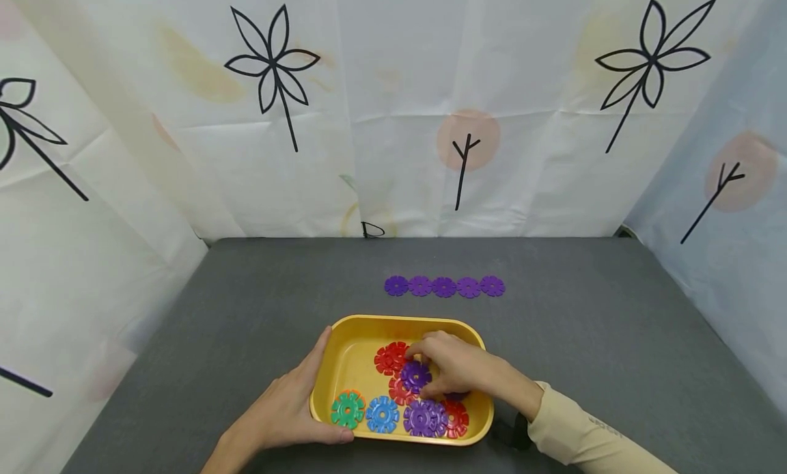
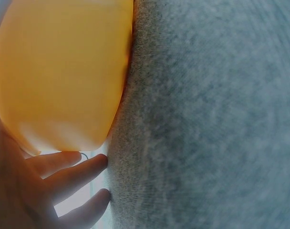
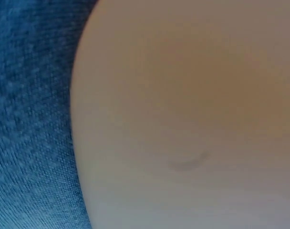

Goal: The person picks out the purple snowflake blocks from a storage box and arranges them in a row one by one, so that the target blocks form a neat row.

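Note:
A yellow tray (image 1: 353, 337) sits at the table's near side with flower-shaped plastic discs in it. My left hand (image 1: 289, 399) holds its left end, thumb along the front edge and fingers at the outer side wall; the left wrist view shows the fingers (image 2: 73, 176) against the yellow wall. Inside the tray's right half, my right hand (image 1: 455, 365) pinches a purple disc (image 1: 416, 377) between thumb and fingers. Red discs (image 1: 391, 358) lie beside and under it. Along the front are a green disc (image 1: 348, 410), a blue disc (image 1: 382, 414), purple discs (image 1: 425, 418) and a red disc (image 1: 457, 419).
Beyond the tray, several purple discs (image 1: 444, 287) lie in a straight row on the grey table (image 1: 277, 289). A white patterned cloth (image 1: 393, 153) hangs behind and at both sides. The tray's blurred outer wall (image 3: 183, 114) fills most of the right wrist view.

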`<action>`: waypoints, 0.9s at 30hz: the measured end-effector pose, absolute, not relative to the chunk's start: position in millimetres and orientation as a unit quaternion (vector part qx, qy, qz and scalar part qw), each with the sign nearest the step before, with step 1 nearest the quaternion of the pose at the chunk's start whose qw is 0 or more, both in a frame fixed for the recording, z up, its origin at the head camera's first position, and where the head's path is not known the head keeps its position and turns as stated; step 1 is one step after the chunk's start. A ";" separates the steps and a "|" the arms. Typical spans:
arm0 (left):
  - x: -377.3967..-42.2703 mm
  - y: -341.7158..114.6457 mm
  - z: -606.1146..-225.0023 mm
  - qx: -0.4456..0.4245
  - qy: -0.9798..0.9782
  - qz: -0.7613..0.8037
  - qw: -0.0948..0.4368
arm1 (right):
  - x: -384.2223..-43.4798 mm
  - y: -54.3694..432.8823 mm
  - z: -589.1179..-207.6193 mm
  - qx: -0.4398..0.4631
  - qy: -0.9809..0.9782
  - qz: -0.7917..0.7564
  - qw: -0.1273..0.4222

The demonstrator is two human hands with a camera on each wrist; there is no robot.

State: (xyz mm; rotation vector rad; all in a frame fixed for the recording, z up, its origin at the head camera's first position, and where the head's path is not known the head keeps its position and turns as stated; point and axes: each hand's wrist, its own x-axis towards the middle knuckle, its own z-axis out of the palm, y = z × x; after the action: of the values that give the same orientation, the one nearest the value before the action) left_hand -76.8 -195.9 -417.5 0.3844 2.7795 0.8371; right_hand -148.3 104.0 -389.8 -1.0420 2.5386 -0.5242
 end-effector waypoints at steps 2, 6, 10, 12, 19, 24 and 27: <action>-76.9 -196.0 -417.6 0.133 0.944 0.282 0.104 | -148.7 104.3 -389.2 -0.365 0.893 -0.190 0.181; -76.6 -196.1 -417.0 0.133 0.945 0.280 0.105 | -148.6 103.9 -388.1 -0.372 0.888 -0.199 0.182; -76.0 -196.2 -416.6 0.132 0.944 0.282 0.110 | -148.1 102.4 -386.8 -0.377 0.886 -0.202 0.181; -75.9 -196.3 -416.6 0.132 0.944 0.283 0.111 | -148.1 101.6 -386.1 -0.379 0.884 -0.206 0.181; -75.7 -196.8 -417.6 0.133 0.944 0.283 0.109 | -147.2 101.1 -386.3 -0.380 0.876 -0.223 0.198; -76.5 -196.6 -418.7 0.133 0.943 0.283 0.110 | -149.1 102.3 -389.0 -0.379 0.872 -0.235 0.199; -77.2 -196.3 -418.7 0.134 0.944 0.282 0.108 | -149.8 103.2 -389.5 -0.380 0.872 -0.242 0.194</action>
State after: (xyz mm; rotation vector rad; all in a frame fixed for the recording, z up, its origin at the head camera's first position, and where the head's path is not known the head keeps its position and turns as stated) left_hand -77.2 -196.3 -418.7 0.3943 2.7774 0.8294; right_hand -149.8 103.2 -389.5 -1.0647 2.4443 -0.6800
